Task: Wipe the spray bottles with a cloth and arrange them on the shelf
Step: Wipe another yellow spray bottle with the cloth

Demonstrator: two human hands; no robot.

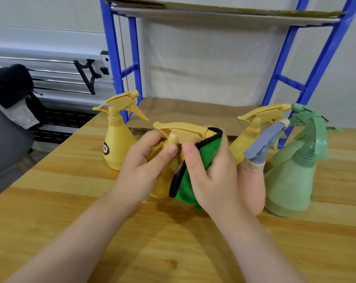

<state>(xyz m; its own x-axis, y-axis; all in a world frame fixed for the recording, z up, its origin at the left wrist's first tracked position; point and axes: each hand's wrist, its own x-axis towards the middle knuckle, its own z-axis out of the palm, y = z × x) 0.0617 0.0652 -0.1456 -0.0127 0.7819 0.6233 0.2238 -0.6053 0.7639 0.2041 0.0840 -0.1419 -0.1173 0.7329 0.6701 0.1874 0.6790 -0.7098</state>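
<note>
The left hand [146, 166] is closed around the neck of a yellow spray bottle [181, 132], thumb and fingers pinching just below its trigger head. The right hand [209, 176] grips a green cloth [190, 180] with a black edge, pressed against the right side of that bottle. The held bottle is at the middle of the wooden table [91, 221], in front of the blue shelf [316, 68]; whether its base rests on the table is hidden by the hands and cloth.

Four more bottles stand near. A second yellow bottle [116, 139] stands to the left, a third yellow bottle [252, 129] behind the right hand, a pale pink bottle [253, 184] with a grey-blue trigger head just beside the right wrist, and a green bottle [291, 180] at the far right. None is on the cardboard-lined shelf board [183, 111] yet, so the wiping step looks to be in hand.

The main risk is the right forearm: the pink bottle stands so close to it that a wide wiping stroke could knock it over, and it could topple the green bottle beside it. Squeezing the trigger while rubbing the head could also spray any liquid inside.

The left yellow bottle carries a small dark round label [106, 149]; its writing is too small to read. No other lettering is legible.
</note>
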